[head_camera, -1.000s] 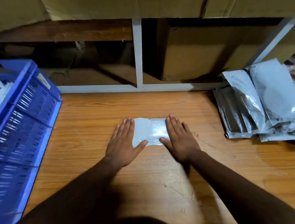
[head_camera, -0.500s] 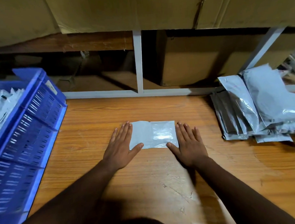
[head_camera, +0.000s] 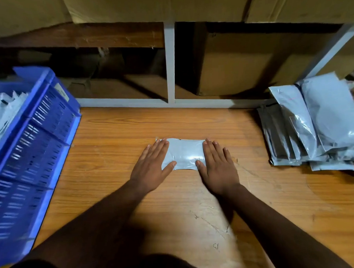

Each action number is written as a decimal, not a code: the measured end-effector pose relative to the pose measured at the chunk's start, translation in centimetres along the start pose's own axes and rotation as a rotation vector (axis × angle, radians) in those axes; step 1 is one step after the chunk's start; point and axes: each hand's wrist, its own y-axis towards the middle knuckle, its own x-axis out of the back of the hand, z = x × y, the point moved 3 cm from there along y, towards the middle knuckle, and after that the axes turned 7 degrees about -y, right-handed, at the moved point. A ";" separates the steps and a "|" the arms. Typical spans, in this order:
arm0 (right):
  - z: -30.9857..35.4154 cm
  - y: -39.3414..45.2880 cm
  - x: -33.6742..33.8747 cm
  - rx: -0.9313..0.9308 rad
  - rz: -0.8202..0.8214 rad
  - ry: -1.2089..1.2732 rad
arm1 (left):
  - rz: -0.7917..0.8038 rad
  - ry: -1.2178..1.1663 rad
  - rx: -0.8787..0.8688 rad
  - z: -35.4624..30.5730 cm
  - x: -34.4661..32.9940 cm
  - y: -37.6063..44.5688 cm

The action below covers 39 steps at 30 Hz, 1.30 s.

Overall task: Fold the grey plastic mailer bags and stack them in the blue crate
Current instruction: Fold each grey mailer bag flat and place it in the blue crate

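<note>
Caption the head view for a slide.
Both hands press a folded grey bag flat beside the blue crate.

Flat hands (head_camera: 151, 167) on folded mailer (head_camera: 184, 153)

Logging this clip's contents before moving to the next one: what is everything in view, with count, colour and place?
folded mailer bag: one, grey, centre of table, flat under both hands
unfolded mailer bags: a pile, count unclear, grey and silver, right of table
blue crate: one, blue, left edge, holds pale bags
wooden table: one, orange-brown, foreground
shelf frame: one, white, behind table
cardboard boxes: several, brown, on and under the shelf
left hand: flat, on bag's left end
right hand: flat, on bag's right end
</note>
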 end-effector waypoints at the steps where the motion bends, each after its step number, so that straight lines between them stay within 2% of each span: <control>1: -0.1 0.0 0.1 0.002 0.002 0.000 | 0.014 -0.007 0.013 0.0 0.1 0.0; 4: -0.1 0.2 1.6 -0.008 0.002 0.065 | 0.066 -0.054 0.085 -0.2 0.8 0.0; 7: 1.0 1.6 5.2 0.016 -0.241 0.186 | 0.082 -0.068 0.186 -0.3 1.2 -0.6; 8: 1.7 2.4 6.1 0.035 -0.275 0.189 | 0.075 -0.071 0.197 -0.3 1.2 -0.8; 9: 2.5 3.2 6.7 0.058 -0.234 0.180 | 0.060 -0.076 0.201 -0.3 1.2 -1.0; 12: 4.7 5.2 6.8 0.043 0.060 0.051 | 0.006 -0.081 0.193 0.0 1.6 -1.6; 14: 5.3 5.7 6.5 0.021 0.140 -0.019 | 0.009 -0.086 0.186 0.4 2.4 -1.8; 21: 9.0 5.2 6.7 -0.148 0.269 0.456 | 0.161 -0.212 0.099 2.8 9.3 -2.7; 26: 15.2 4.0 11.2 -0.220 0.100 0.883 | 0.056 -0.198 -0.069 2.8 18.8 -3.2; 30: 22.3 4.2 16.1 -0.147 -0.019 1.167 | -0.141 -0.190 -0.239 5.4 26.4 -4.7; 33: 28.0 5.1 19.4 -0.120 -0.091 1.317 | -0.315 -0.281 -0.285 10.0 31.3 -6.8; 36: 32.2 5.9 21.1 -0.165 -0.185 1.281 | -0.446 -0.372 -0.215 16.8 34.0 -8.8; 39: 35.4 6.2 21.2 -0.243 -0.215 1.284 | -0.384 -0.350 -0.029 24.5 33.3 -10.0</control>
